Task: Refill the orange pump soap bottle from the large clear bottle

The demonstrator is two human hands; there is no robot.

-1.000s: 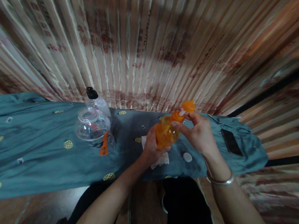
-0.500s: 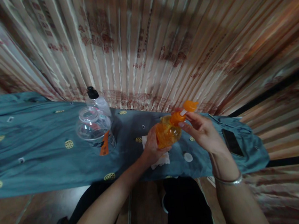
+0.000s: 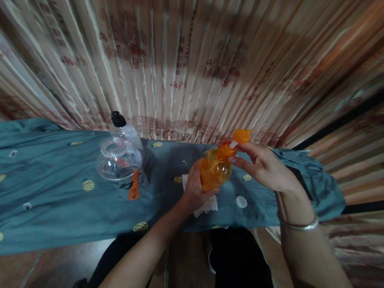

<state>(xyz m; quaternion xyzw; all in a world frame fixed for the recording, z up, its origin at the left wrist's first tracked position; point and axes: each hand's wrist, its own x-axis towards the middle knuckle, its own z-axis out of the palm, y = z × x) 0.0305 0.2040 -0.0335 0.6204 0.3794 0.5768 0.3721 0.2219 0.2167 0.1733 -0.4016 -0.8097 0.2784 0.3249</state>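
An orange pump bottle is held tilted above the cloth, its top leaning to the right. My left hand is wrapped round the bottle's body. With thumb and fingers, my right hand grips the collar of the orange pump head, whose white stem shows above the collar. Under the bottle lies a white cloth or tissue, partly hidden by my left hand. A round white cap or disc rests on the table below my right hand.
On the left of the teal tablecloth stands a clear wide-bellied plastic jar with an orange label. Behind it is a clear bottle with a black cap. A dark phone lies at the right, and a pleated curtain hangs behind.
My right wrist has swung slightly to the right and now covers part of the phone. The pump head has shifted a little left; both hands keep their hold.
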